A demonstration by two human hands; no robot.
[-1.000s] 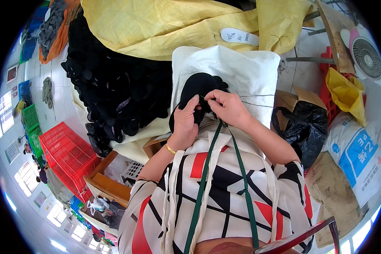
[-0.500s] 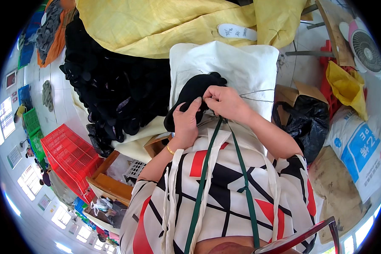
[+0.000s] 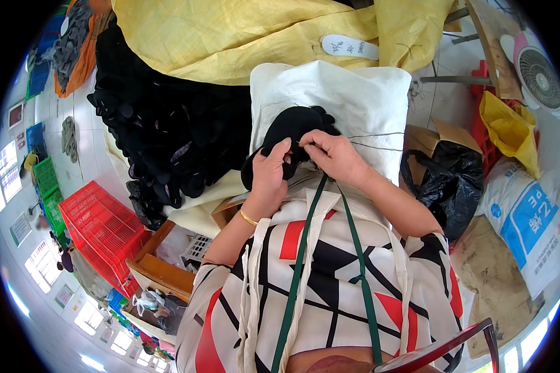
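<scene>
A soft black fabric piece (image 3: pixel 289 124), rounded like a slipper with a small knobbly end, lies in front of my body on a white cloth-covered surface (image 3: pixel 330 78). My left hand (image 3: pixel 271 169) grips its near side, thumb on top. Close beside that thumb, the thumb and forefinger of my right hand (image 3: pixel 331 154) are pinched together at the black fabric. What they pinch is too small to make out. Dark thread (image 3: pixel 376 135) stretches in two strands across the white cloth, to the right of my right hand.
A large heap of black fabric pieces (image 3: pixel 168 124) lies to the left. Beyond is yellow sheeting (image 3: pixel 242 37) with a white insole-shaped piece (image 3: pixel 350 47) on it. Red crates (image 3: pixel 102 230) stand at left. A black plastic bag (image 3: pixel 451 180) and a fan (image 3: pixel 539 73) are at right.
My left hand has shifted slightly back and left on the black piece, its thumb drawing away from the right fingers. The right hand has turned a little, still pinched.
</scene>
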